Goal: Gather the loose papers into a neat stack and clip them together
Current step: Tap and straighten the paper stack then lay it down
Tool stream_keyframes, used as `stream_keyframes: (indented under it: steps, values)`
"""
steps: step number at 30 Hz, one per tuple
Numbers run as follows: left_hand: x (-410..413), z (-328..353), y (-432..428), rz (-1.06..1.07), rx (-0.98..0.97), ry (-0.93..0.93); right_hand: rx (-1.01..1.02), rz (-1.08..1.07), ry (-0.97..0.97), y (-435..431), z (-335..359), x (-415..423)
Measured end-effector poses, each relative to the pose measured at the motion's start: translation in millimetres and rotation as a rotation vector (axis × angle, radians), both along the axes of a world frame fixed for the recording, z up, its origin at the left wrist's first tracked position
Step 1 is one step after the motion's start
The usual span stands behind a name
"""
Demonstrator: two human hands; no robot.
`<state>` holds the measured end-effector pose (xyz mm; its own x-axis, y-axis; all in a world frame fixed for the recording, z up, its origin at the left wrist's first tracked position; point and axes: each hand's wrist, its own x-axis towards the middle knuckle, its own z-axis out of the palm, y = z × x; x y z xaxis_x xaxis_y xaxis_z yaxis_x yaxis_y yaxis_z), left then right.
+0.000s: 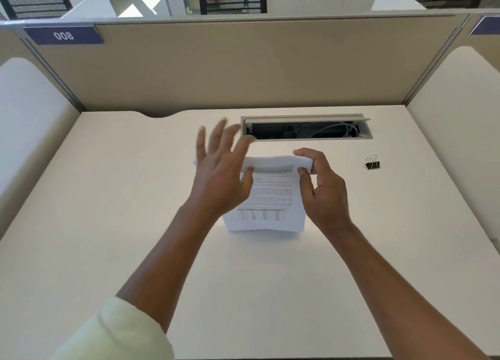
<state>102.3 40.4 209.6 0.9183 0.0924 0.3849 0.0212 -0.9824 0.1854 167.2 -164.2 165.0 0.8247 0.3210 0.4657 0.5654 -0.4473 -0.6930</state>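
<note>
A stack of white printed papers (270, 200) stands on its lower edge on the white desk (108, 197), tilted toward me, with text and a small table on the front sheet. My right hand (322, 186) pinches the stack's top right corner between thumb and fingers. My left hand (219, 170) is blurred, fingers spread, flat against the stack's left side and covering its left part. A black binder clip (372, 164) with silver handles lies alone on the desk, to the right of the papers and apart from both hands.
An open cable tray (305, 128) with wires sits in the desk just behind the papers. Beige partition walls (216, 67) close off the back and both sides. A label reading 008 (63, 35) hangs at the upper left.
</note>
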Motion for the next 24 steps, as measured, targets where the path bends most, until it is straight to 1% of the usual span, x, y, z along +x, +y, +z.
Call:
stream_keyframes:
  steps: [2,4,5,7,9,10,12,13,14,17,18,20,22,24]
  values:
    - [9,11,-4,-0.096,-0.041,0.11,-0.022,0.066,-0.015,3,7,2]
    - [13,17,-3,-0.119,-0.132,0.179,-0.04,0.128,0.008,3,15,5]
    - [12,19,0,-0.116,-0.189,0.186,-0.022,0.172,0.056,0,18,8]
    - [7,21,8,-0.097,-0.319,0.167,0.059,0.279,0.254,-9,23,15]
    - [-1,22,23,-0.034,-0.48,0.152,0.118,0.393,0.556,-25,27,27]
    - [-7,20,32,0.005,-0.574,0.155,0.105,0.434,0.678,-35,26,32]
    - [-16,15,52,0.059,-0.801,0.161,0.015,0.455,0.821,-56,16,43]
    - [-21,12,61,0.085,-0.914,0.157,0.008,0.456,0.89,-65,8,44]
    - [-24,6,69,0.121,-1.014,0.153,0.059,0.469,0.983,-71,-2,45]
    - [-32,-20,82,0.241,-1.209,0.132,0.358,0.554,1.221,-74,-25,36]
    - [-34,-30,85,0.287,-1.279,0.123,0.427,0.556,1.254,-71,-30,31]
    - [-39,-54,85,0.384,-1.4,0.106,0.452,0.475,1.213,-59,-43,18]
    - [-44,-77,82,0.474,-1.481,0.091,0.383,0.304,1.096,-44,-59,6]
    - [-48,-95,73,0.536,-1.53,0.068,0.341,0.104,1.043,-32,-76,-1]
